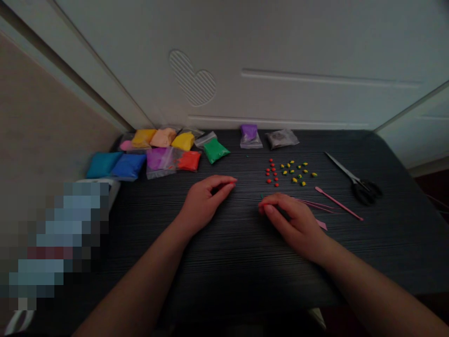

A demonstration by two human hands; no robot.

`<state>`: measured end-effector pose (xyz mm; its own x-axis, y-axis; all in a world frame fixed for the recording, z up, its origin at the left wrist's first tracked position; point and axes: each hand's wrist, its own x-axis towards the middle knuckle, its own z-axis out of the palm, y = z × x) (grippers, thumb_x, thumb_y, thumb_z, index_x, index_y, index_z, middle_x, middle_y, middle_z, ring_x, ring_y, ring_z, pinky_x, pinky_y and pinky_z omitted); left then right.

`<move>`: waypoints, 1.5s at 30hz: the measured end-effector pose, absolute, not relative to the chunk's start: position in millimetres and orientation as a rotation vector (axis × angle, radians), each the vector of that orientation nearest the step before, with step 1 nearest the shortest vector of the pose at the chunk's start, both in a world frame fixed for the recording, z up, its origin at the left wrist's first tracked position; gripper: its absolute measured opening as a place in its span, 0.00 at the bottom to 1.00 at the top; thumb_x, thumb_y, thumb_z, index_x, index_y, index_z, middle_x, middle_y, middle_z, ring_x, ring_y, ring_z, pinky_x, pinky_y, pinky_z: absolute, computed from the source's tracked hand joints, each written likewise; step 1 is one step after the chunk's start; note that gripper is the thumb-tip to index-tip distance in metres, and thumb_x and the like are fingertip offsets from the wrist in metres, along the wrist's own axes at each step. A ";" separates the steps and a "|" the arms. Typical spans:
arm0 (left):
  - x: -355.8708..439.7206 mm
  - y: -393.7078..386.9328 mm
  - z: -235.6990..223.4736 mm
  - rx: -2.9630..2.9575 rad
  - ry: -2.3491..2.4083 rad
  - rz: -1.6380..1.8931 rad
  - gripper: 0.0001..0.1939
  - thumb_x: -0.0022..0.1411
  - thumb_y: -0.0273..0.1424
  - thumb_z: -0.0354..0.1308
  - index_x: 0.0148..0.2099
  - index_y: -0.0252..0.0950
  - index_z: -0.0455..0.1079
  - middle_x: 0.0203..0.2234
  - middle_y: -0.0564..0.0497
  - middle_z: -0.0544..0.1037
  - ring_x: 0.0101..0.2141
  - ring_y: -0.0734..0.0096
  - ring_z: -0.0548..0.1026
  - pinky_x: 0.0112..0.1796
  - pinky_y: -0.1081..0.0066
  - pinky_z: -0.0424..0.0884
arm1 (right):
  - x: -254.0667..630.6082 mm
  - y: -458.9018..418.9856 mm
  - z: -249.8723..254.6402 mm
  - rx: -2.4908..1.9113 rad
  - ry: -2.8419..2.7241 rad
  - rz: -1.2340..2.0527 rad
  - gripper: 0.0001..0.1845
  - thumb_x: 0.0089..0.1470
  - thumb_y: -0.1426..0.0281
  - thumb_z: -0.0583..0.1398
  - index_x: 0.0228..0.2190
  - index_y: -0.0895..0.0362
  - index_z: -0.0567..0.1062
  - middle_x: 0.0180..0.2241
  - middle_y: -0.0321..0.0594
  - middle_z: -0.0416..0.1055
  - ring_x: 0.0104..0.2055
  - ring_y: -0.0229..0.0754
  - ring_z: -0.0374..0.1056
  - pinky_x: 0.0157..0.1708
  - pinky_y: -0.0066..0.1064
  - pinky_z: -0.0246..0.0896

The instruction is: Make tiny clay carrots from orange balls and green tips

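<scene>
My left hand (206, 199) is over the middle of the dark table, thumb and forefinger pinched together with a speck of red clay at their tips. To its right, my right hand (293, 217) is curled, with a bit of red clay (265, 204) between thumb and fingers. Beyond the right hand lie several small red clay balls (268, 180) and several little yellow-and-green clay pieces (294, 180). Pink tweezers (315, 204) and a pink flat tool (321, 224) are partly hidden behind the right hand. A thin pink modelling stick (338, 203) lies further right.
Black-handled scissors (354, 180) lie at the right. Bags of coloured clay line the back left, including a green bag (215, 150) and a red bag (189, 160). A purple bag (249, 135) and a grey bag (282, 138) lie by the white panel (298, 98). A blurred-out object (66, 229) is at left.
</scene>
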<state>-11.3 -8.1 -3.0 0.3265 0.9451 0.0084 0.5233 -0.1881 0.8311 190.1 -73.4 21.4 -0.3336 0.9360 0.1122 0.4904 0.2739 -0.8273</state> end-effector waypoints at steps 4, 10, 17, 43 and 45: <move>-10.5 -8.0 0.0 1.838 1.315 0.694 0.14 0.58 0.38 0.48 0.39 0.37 0.70 0.33 0.53 0.75 0.35 0.72 0.71 0.39 0.73 0.64 | 190.3 -74.1 21.5 -1.312 -1.960 0.969 0.10 0.55 0.69 0.51 0.24 0.58 0.64 0.24 0.34 0.62 0.27 0.33 0.58 0.29 0.27 0.54; -9.5 -8.3 -4.6 1.746 1.253 0.726 0.11 0.52 0.38 0.55 0.35 0.36 0.67 0.27 0.54 0.72 0.30 0.75 0.70 0.32 0.76 0.65 | 189.7 -74.4 19.5 -1.294 -1.921 0.918 0.07 0.51 0.74 0.54 0.35 0.57 0.67 0.33 0.35 0.66 0.33 0.33 0.61 0.35 0.26 0.56; -9.4 -9.0 2.1 1.834 1.291 0.699 0.12 0.55 0.39 0.51 0.29 0.36 0.68 0.24 0.56 0.71 0.27 0.76 0.69 0.30 0.76 0.63 | 191.4 -74.5 24.0 -1.318 -1.951 1.000 0.10 0.56 0.69 0.49 0.27 0.58 0.67 0.25 0.34 0.65 0.28 0.32 0.60 0.29 0.26 0.55; -8.7 -9.3 -1.6 1.790 1.307 0.720 0.13 0.51 0.40 0.55 0.36 0.36 0.69 0.26 0.53 0.74 0.28 0.73 0.71 0.31 0.74 0.66 | 192.8 -71.0 18.9 -1.080 -1.068 1.690 0.07 0.45 0.70 0.61 0.30 0.55 0.69 0.25 0.32 0.66 0.28 0.31 0.62 0.30 0.24 0.57; -9.3 -9.1 -2.4 1.802 1.299 0.719 0.13 0.52 0.39 0.55 0.36 0.37 0.69 0.27 0.53 0.74 0.28 0.74 0.70 0.31 0.74 0.66 | 193.6 -70.6 19.0 -1.044 -1.005 1.729 0.06 0.50 0.69 0.57 0.33 0.55 0.70 0.26 0.34 0.67 0.29 0.32 0.63 0.31 0.25 0.57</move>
<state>-9.3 -9.1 -2.4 0.3155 0.9489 0.0003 0.5042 -0.1679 0.8471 193.6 -70.6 19.0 -0.2835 0.9299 -0.2344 -0.2565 -0.3091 -0.9158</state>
